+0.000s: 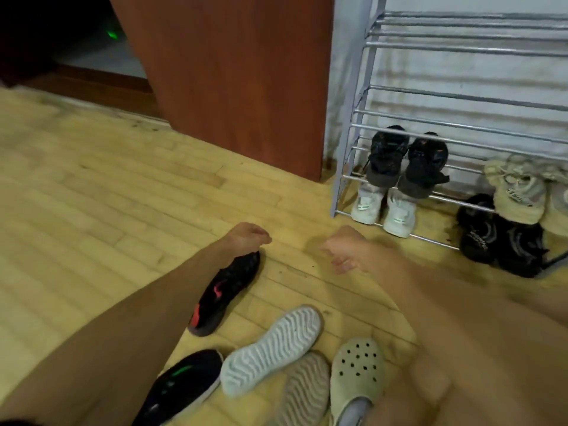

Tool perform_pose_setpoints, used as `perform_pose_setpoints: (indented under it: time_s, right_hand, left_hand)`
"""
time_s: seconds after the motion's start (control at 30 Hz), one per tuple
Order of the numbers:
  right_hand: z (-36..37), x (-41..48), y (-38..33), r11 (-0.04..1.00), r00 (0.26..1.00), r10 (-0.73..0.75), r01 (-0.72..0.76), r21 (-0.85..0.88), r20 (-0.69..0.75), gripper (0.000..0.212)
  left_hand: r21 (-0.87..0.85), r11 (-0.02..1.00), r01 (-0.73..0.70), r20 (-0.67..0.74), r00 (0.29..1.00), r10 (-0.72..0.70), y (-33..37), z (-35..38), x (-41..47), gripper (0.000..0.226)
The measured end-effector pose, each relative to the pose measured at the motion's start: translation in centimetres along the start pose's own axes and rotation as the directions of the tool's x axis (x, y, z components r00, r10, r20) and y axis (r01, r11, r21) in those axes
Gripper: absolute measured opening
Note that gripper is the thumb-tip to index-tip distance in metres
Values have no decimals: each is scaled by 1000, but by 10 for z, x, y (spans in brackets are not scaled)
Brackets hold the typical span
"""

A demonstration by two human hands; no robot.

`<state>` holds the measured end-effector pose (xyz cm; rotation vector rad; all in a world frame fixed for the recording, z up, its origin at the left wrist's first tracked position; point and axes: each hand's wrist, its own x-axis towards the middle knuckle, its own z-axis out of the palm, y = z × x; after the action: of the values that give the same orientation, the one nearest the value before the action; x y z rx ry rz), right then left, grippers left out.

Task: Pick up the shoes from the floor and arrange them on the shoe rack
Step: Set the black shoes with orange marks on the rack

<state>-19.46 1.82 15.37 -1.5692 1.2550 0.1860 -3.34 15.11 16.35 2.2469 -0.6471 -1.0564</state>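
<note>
On the wooden floor lie a black shoe with red marks [224, 295], a black shoe with green marks [181, 385], a white shoe sole-up [270, 348], a second sole-up shoe [302, 392] and a pale perforated clog [358, 372]. My left hand [246, 238] hovers at the toe of the red-marked shoe, fingers curled, holding nothing I can see. My right hand [344, 250], blurred, is open above bare floor. The metal shoe rack [362, 124] on the right holds a black pair [405, 161], a white pair [384, 210], a beige pair [519, 192] and dark shoes [498, 238].
A brown wooden door or panel [233, 81] stands left of the rack, with a dark opening behind it at the top left. The rack's upper shelves [461, 32] carry nothing. A white wall is behind the rack.
</note>
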Motion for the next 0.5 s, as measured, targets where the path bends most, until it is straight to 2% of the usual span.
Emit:
perform_pose_setpoints:
  time_s: [0.13, 0.27, 0.43, 0.5]
  right_hand:
    - [50, -6, 7, 993, 997, -24, 34, -116, 80, 38]
    - [93, -7, 15, 981, 990, -27, 53, -185, 140, 37]
    - [135, 1, 23, 901, 961, -101, 197, -387, 256, 35]
    - [144, 8, 24, 877, 942, -77, 220, -427, 327, 39]
  left_hand:
    - [60, 991, 121, -43, 992, -119, -75, -18, -15, 33]
    - [28, 974, 225, -66, 973, -222, -137, -23, -19, 32]
    - [45, 936, 349, -104, 934, -343, -184, -13, -9, 52]
    - [64, 916, 396, -121, 914, -387, -198, -9, 1, 55]
